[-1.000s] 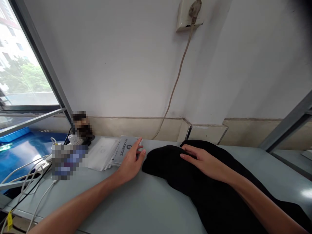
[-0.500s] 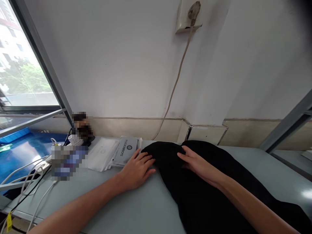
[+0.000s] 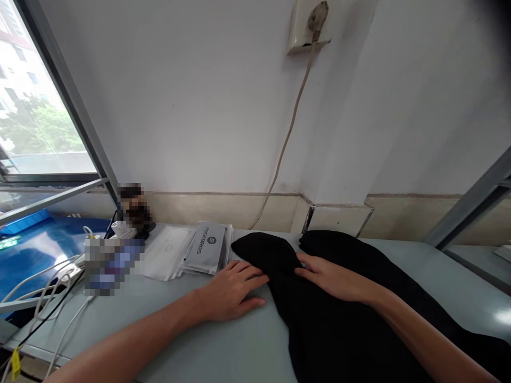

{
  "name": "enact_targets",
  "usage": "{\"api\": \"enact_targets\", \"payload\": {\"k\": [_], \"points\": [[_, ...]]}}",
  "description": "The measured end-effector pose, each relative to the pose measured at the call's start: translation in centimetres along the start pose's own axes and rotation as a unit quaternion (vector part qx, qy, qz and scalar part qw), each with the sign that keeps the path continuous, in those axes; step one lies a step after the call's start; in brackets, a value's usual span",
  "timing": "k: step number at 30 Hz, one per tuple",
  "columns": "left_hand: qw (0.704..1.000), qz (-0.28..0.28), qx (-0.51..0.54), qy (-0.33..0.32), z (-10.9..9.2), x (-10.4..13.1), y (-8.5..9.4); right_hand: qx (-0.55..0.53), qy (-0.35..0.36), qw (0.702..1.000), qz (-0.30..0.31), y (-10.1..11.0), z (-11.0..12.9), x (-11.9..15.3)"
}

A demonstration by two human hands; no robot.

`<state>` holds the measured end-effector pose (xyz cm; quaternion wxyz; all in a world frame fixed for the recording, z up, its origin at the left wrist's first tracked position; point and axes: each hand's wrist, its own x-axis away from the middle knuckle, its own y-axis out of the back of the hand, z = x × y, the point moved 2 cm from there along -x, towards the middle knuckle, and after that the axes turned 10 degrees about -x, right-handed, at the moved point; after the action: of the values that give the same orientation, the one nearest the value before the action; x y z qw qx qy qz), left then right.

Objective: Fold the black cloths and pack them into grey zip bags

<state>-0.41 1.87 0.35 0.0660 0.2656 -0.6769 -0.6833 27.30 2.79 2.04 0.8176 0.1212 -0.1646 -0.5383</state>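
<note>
A black garment lies spread over the right half of the grey table, with two long parts reaching toward the wall. My left hand rests palm down on the table, fingers spread, its fingertips at the left edge of the garment. On top of the cloth, between the two long parts, lies my right hand, its thumb and index finger apart and the other fingers hidden beneath. Just behind my left hand is a stack of grey printed packets in clear plastic.
Clear plastic bags lie left of the packets. Farther left are a blurred phone-like object, white cables and a power strip. A cord hangs from the wall socket. Metal posts frame the table.
My left hand has slid toward me and slightly right, off the garment's far end. My right hand has shifted slightly right and nearer, and the cloth's left edge has changed shape.
</note>
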Motion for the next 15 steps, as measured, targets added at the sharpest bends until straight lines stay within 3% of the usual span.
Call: {"api": "enact_targets", "payload": {"k": [5, 7, 10, 13, 15], "points": [[0.995, -0.011, -0.003, 0.098, 0.8, 0.0, -0.6, -0.208, -0.113, 0.972, 0.011, -1.3, 0.0, 0.1], [0.990, -0.008, 0.072, 0.124, 0.7, 0.0, -0.1, -0.308, -0.129, 0.942, 0.021, -2.1, 0.3, 0.2], [0.966, -0.015, 0.224, 0.131, 0.3, 0.0, 0.6, -0.422, -0.100, 0.897, 0.086, -3.2, 1.1, 0.4], [0.934, -0.053, 0.328, 0.134, 0.3, 0.0, 0.7, -0.451, -0.082, 0.879, 0.134, -3.9, 1.6, 0.7], [0.908, -0.072, 0.382, 0.156, 0.8, 0.0, 0.1, -0.421, -0.090, 0.892, 0.140, -4.1, 1.6, 0.8]]}}
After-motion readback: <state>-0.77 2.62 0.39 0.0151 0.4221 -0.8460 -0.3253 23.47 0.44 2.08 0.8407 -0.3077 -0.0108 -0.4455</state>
